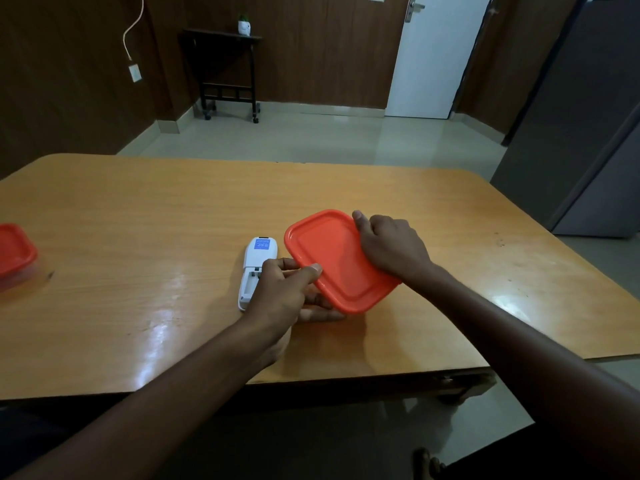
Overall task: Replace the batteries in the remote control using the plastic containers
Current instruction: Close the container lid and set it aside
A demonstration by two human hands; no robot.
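A plastic container with an orange lid (332, 261) sits tilted in the middle of the wooden table (138, 237). My right hand (391, 245) grips its far right edge from above. My left hand (284, 292) holds its near left side, thumb on the lid's rim and fingers underneath. A white remote control (256, 261) lies face down just left of the container, its battery bay uncovered and partly hidden by my left hand. I cannot see batteries. A second orange-lidded container (14, 254) stands at the table's left edge.
The table's front edge runs below my forearms. A grey cabinet (588, 133) stands past the table's right end. A dark side table (225, 71) with a small potted plant stands by the far wall, next to a white door (440, 53).
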